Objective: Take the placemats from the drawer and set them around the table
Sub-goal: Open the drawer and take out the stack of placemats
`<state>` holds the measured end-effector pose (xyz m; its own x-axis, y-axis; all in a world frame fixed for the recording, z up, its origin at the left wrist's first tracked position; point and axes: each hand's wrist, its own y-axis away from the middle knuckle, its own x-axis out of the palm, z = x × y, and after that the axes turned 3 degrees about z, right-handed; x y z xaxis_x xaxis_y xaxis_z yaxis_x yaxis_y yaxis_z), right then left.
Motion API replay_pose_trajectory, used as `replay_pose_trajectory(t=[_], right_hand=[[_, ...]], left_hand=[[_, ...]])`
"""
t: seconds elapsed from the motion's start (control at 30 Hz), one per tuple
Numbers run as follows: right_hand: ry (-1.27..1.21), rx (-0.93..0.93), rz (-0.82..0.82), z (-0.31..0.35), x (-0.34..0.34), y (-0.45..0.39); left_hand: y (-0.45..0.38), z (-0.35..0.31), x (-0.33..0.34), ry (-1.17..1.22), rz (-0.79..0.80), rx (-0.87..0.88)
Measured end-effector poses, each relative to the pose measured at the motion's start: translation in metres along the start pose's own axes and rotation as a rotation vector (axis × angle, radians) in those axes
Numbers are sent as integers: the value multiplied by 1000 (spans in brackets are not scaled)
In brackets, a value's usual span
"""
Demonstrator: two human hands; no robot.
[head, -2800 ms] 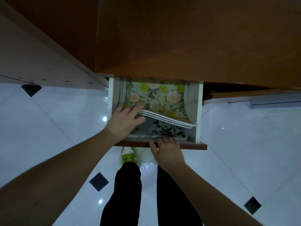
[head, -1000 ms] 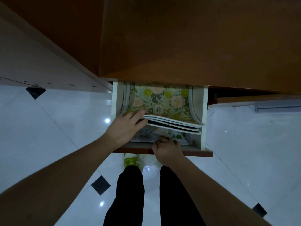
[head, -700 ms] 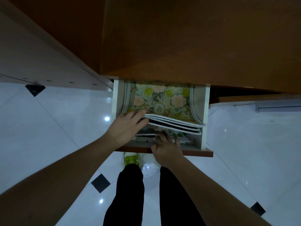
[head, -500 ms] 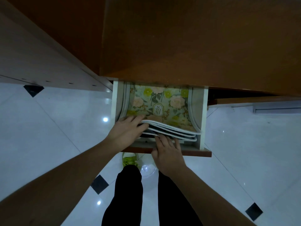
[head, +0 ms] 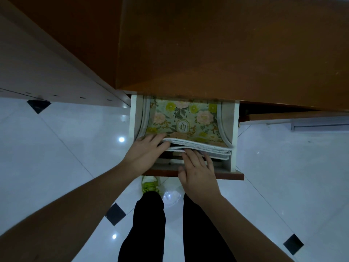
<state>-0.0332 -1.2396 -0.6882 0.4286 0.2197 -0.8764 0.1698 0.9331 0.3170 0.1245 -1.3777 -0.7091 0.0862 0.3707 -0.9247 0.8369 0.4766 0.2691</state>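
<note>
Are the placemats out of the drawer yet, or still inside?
Still inside. The placemats lie in the open drawer, near edges lifted by the left hand; the right hand reaches under.

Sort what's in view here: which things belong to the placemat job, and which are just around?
Part of the job:
placemats, stacked in the drawer
drawer, pulled open
left hand, on the stack's edge
right hand, fingers under the stack

Just around:
wooden top
tiled floor
green shoe
</note>
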Motion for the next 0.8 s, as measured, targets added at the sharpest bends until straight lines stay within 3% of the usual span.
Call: replay_pose_trajectory(t=[0.07, 0.13, 0.2, 0.3, 0.33, 0.4, 0.63, 0.8], right_hand=[[-149, 21, -77, 2, -9, 4], [-391, 162, -107, 4, -21, 10], [-711, 475, -59, 2, -27, 11], [-1455, 1052, -43, -12, -33, -6], [-1669, 1140, -65, -19, -37, -11], [-1916, 1144, -77, -32, -48, -21], [-2148, 1038, 110, -74, -97, -59], [-1795, 1122, 468, -83, -123, -63]], left_hand=[[-1, 0, -4, 4, 13, -3], [0, 1, -5, 19, 20, 1], [2, 3, -7, 33, 1, -3], [4, 4, -16, 63, -63, 12], [5, 5, -19, 69, -90, 31], [8, 6, -27, 60, -128, 82], [16, 4, -45, 29, -179, 243], [27, 0, -53, 81, -202, 242]])
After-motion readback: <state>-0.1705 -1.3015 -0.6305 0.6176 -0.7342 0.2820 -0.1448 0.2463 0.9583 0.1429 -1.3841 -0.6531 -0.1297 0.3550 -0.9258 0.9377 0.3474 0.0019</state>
